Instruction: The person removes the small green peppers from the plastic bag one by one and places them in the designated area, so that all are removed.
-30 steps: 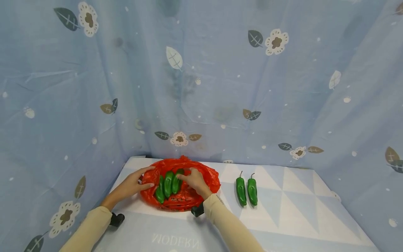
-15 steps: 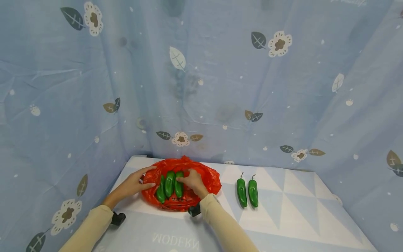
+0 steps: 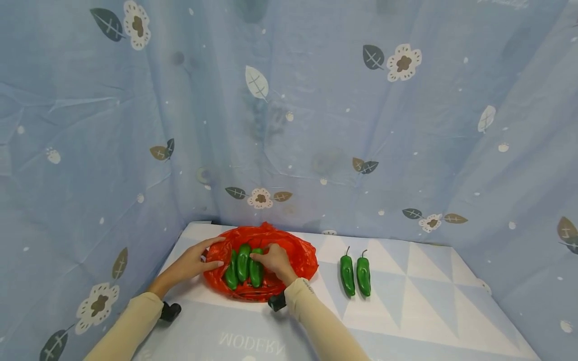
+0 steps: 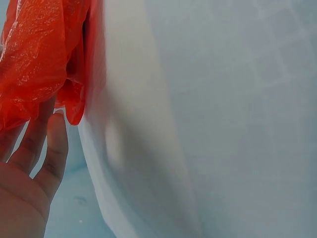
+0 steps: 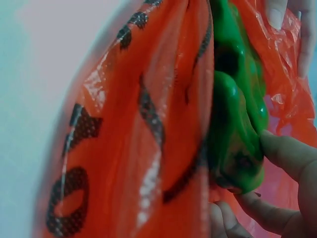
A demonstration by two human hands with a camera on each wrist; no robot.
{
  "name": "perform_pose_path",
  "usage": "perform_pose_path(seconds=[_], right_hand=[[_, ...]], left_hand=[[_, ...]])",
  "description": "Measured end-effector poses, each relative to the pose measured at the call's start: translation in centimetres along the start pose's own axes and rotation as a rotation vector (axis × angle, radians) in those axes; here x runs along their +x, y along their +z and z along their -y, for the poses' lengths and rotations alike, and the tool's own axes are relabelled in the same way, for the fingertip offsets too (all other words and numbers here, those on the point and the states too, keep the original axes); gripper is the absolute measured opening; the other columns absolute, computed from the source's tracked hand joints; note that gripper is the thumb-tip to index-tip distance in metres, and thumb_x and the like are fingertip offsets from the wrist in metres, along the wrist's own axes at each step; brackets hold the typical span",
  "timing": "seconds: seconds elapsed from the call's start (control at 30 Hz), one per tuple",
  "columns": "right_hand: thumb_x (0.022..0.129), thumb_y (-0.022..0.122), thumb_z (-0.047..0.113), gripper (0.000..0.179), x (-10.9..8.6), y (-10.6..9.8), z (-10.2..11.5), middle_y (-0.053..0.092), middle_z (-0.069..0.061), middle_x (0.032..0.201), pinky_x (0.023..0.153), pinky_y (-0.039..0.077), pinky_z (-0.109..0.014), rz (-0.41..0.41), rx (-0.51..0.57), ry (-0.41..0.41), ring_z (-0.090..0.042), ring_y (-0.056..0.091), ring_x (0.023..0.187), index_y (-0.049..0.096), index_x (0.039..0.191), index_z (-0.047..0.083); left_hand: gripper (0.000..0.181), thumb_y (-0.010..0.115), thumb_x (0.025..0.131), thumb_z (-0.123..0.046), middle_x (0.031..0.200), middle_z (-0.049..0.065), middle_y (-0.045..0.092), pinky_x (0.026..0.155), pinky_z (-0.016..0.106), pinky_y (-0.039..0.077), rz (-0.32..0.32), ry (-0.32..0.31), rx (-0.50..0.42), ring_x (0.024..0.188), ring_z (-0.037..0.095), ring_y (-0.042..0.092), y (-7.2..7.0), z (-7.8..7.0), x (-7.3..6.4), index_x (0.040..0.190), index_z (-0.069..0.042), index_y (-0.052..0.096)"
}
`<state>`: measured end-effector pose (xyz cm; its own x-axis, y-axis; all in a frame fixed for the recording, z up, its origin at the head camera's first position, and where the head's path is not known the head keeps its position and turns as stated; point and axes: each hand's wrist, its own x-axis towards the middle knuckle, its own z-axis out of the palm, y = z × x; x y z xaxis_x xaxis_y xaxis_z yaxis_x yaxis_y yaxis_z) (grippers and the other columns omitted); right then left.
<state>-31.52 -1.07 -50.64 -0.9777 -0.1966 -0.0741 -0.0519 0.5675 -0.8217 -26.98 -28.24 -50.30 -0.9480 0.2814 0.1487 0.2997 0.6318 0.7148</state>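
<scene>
A crumpled red plastic bag (image 3: 293, 250) lies spread at the back left of the table, its mouth facing up. Inside it, three green peppers lie side by side: a left pepper (image 3: 231, 273), a middle pepper (image 3: 243, 263) and a right pepper (image 3: 256, 273). My right hand (image 3: 275, 260) reaches into the bag and pinches the right pepper near its upper end; in the right wrist view, thumb and finger touch a green pepper (image 5: 235, 134). My left hand (image 3: 191, 260) holds the bag's left side, thumb on the inner side. In the left wrist view its fingers (image 4: 54, 148) pass behind the red plastic.
Two more green peppers, a nearer-left one (image 3: 347, 276) and its neighbour (image 3: 363, 277), lie parallel on the patterned white and pale blue tablecloth (image 3: 429, 301), right of the bag. A blue printed curtain (image 3: 316, 125) hangs behind and along both sides.
My right hand has shifted slightly left and lowered the right pepper beside the other two, still touching it. My left hand keeps its place on the bag. The head view has turned slightly.
</scene>
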Motion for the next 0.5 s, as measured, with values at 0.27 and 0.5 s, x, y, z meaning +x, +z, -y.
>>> perform_pose_path(seconds=[0.27,0.5], right_hand=[[0.082,0.088,0.026,0.036,-0.08,-0.15,-0.25,0.063,-0.004,0.089,0.07,0.057,-0.031,0.006,0.032,-0.001,-0.018,0.061,0.08,0.065,0.098,0.003],[0.082,0.088,0.023,0.039,-0.21,-0.68,-0.45,0.064,-0.005,0.096,0.077,0.059,-0.034,0.038,0.098,0.029,-0.018,0.064,0.085,0.066,0.107,0.002]], left_hand=[[0.071,0.077,0.094,-0.032,0.144,0.021,0.054,0.085,0.041,0.05,-0.004,0.0,0.002,0.106,0.027,0.057,-0.06,-0.23,-0.24,0.153,-0.007,0.046],[0.071,0.078,0.093,-0.03,0.14,0.021,0.056,0.084,0.04,0.051,-0.009,0.001,-0.009,0.104,0.026,0.057,-0.03,-0.34,-0.3,0.153,-0.007,0.046]])
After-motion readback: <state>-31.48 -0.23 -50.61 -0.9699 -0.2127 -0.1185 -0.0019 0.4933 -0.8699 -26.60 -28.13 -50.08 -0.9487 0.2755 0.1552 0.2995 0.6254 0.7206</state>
